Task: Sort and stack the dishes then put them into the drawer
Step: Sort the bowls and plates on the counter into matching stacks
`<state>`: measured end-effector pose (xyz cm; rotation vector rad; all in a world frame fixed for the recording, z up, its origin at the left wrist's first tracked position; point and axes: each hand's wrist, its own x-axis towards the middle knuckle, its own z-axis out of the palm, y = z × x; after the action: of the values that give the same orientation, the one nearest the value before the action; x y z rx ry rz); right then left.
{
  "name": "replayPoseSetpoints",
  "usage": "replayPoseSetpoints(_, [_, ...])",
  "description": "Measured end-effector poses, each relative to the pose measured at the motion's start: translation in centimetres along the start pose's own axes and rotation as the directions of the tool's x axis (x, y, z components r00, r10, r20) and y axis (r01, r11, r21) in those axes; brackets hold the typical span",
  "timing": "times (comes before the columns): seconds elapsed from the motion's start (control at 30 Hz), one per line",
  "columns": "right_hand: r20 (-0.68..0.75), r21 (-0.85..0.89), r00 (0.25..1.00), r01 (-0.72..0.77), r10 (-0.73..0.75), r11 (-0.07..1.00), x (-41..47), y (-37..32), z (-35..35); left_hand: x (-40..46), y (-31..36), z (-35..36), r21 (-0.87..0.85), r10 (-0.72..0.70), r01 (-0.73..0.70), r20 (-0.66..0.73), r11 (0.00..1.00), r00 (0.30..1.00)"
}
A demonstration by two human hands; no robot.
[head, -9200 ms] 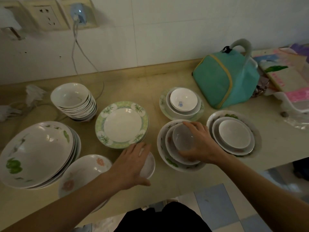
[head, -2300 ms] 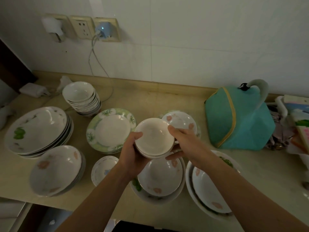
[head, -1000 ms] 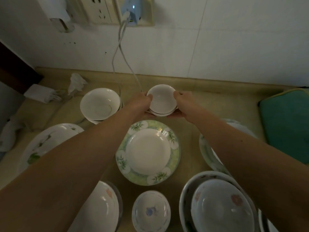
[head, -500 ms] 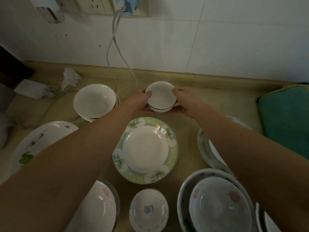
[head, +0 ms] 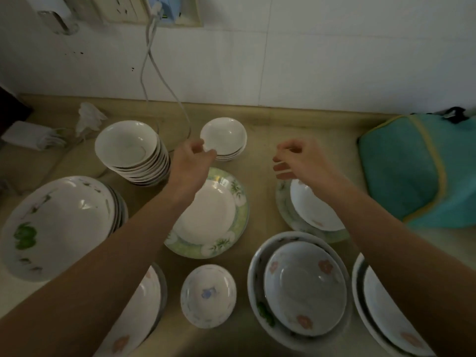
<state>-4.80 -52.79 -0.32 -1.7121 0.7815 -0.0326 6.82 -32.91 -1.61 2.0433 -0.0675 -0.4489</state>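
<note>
Saucers (head: 223,139), a short stack of small white ones, sit upper centre of the frame on the counter (head: 309,130), just behind the green-rimmed plate (head: 210,215). Left hand (head: 190,163) is at their near-left rim, fingertips touching the edge, loosely curled, pinching rather than gripping as far as I can tell. Right hand (head: 298,161) hangs free to the right, fingers half-curled, holding nothing, well apart from the stack.

Around them: tall bowl stack (head: 131,153) upper left, big plates (head: 56,225) at the left edge, a blue-flower bowl (head: 208,296) bottom centre, nested floral bowls (head: 301,289) lower right, teal bag (head: 417,171) far right. No drawer in view, so sorting looks unfinished.

Risks from here: a careless flick of that left hand could nudge the saucers off true or skid them into the cable (head: 164,81) trailing just behind. Both forearms hang low over the plate and the right-hand dishes, so a dropped elbow might clip a rim. Mixed nested piles at lower right look liable to rock if lifted whole.
</note>
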Motion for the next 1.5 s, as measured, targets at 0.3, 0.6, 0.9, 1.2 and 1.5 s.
replayPoseSetpoints(0.3, [-0.131, -0.319, 0.988, 0.033, -0.079, 0.947, -10.2, 6.6, -5.8, -12.2, -0.7, 3.5, 0.277, 0.17, -0.325, 0.465, 0.904, 0.869])
replayPoseSetpoints(0.6, [-0.057, -0.579, 0.989, 0.081, -0.14, 0.812, -16.0, 11.4, -6.5, -16.8, -4.5, 6.6, 0.579, 0.06, -0.332, 0.438, 0.745, 0.897])
replayPoseSetpoints(0.9, [-0.289, -0.519, 0.935, 0.026, -0.204, 0.854, -19.2, 14.3, -11.4, -18.7, -5.8, 9.1, 0.637, 0.002, -0.249, 0.361, 0.729, 0.932])
replayPoseSetpoints(1.2, [-0.407, -0.518, 0.905, -0.114, -0.127, 0.848, -20.8, 17.8, -15.2, -18.5, -5.3, 8.1, 0.539, 0.03, -0.246, 0.378, 0.805, 0.925])
replayPoseSetpoints(1.5, [-0.38, -0.554, 0.924, -0.188, -0.045, 0.811, -20.5, 19.2, -16.1, -18.5, -3.8, 5.4, 0.011, -0.052, 0.053, 0.466, 0.999, 0.883])
